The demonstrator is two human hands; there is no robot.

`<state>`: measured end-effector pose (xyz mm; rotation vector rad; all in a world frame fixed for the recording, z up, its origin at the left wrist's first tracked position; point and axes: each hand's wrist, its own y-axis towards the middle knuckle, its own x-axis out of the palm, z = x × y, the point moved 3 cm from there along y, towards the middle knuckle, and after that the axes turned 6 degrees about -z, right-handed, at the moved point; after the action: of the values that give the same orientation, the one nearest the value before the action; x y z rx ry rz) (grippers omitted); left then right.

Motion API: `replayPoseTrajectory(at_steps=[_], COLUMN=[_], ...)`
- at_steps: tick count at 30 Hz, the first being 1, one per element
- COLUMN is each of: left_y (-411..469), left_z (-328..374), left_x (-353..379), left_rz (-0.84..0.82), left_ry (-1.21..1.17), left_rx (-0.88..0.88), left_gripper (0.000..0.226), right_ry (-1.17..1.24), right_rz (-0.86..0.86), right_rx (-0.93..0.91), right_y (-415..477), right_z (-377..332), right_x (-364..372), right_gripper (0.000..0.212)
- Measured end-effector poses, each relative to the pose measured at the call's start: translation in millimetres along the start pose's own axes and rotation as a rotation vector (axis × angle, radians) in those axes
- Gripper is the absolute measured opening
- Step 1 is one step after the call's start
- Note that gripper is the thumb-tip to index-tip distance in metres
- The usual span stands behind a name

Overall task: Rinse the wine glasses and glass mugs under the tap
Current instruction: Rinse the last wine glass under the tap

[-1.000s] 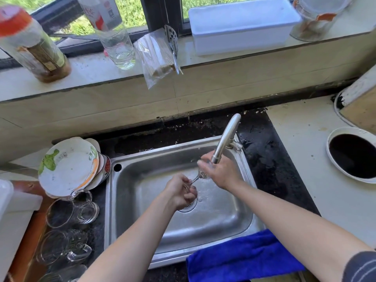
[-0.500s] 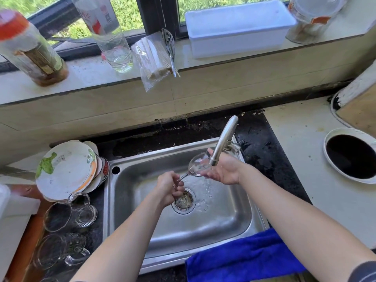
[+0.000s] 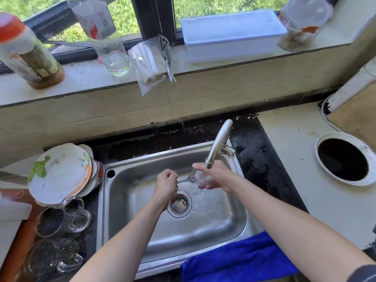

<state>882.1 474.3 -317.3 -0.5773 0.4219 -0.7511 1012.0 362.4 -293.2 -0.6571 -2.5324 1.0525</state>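
A clear wine glass [image 3: 194, 178] lies tilted sideways under the spout of the steel tap [image 3: 219, 143], over the steel sink [image 3: 142, 165]. My left hand [image 3: 165, 187] pinches its stem near the foot. My right hand [image 3: 215, 177] cups the bowl, fingers curled around it, right below the tap mouth. Water splashes on the sink floor near the drain [image 3: 180, 203]. Two glass mugs [image 3: 61, 218] [image 3: 50, 259] lie on their sides on the dark counter left of the sink.
A stack of plates [image 3: 61, 171] leans left of the sink above the mugs. A blue cloth [image 3: 238, 259] hangs over the sink's front right edge. A round hole [image 3: 343, 158] opens in the right counter. Bottles, a bag and a white tray [image 3: 232, 35] line the windowsill.
Both hands with the wine glass shifted slightly; the glass turned from pointing down toward the drain to lying sideways under the spout, and my right hand closed around its bowl.
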Motion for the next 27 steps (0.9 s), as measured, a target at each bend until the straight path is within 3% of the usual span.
replayPoseTrajectory(at_steps=[3,6,8,12,14,16,19,24,27], left_y=[-1.0,6.5,10.2,15.0,16.2,17.5,16.8,12.8,11.7], left_z=[11.0,17.0,20.0,26.0,25.9,23.8,23.2,27.5,18.9], left_x=[12.4,11.8,12.1,28.4,35.6,39.8,46.7,65.1,71.4], left_rz=[-0.002,0.009,0.017,0.068,0.056,0.029,-0.012,-0.128,-0.127], left_ry=[-0.007,-0.084,-0.148,-0.530,-0.633,-0.607,-0.564,-0.552,-0.495], left_rx=[0.056,0.026,0.012,-0.104,-0.182,-0.215,-0.231,-0.204,-0.204], left_gripper=[0.009,0.061,0.076,0.058,0.050,0.040,0.045,0.042,0.053], right_ry=[0.006,-0.229,-0.276,-0.083,-0.075,-0.188,-0.373,-0.281,-0.319], right_rz=[0.208,0.206,0.209,0.176,0.133,0.136,0.184,0.388,0.409], right_rx=[-0.193,-0.111,-0.093,-0.214,-0.261,-0.355,-0.450,-0.412,-0.390], right_y=[3.4,3.2,-0.3,-11.3,-17.2,-23.9,-39.8,-55.2,-63.1], right_z=[-4.3,-1.6,-2.9,-3.4,3.6,9.2,15.4,29.4,34.5], right_x=[0.1,-4.4,-10.6,-10.7,-11.0,-15.4,-18.7,-27.4,-32.0], right_gripper=[0.008,0.021,0.029,0.014,0.017,0.029,0.041,0.056,0.056])
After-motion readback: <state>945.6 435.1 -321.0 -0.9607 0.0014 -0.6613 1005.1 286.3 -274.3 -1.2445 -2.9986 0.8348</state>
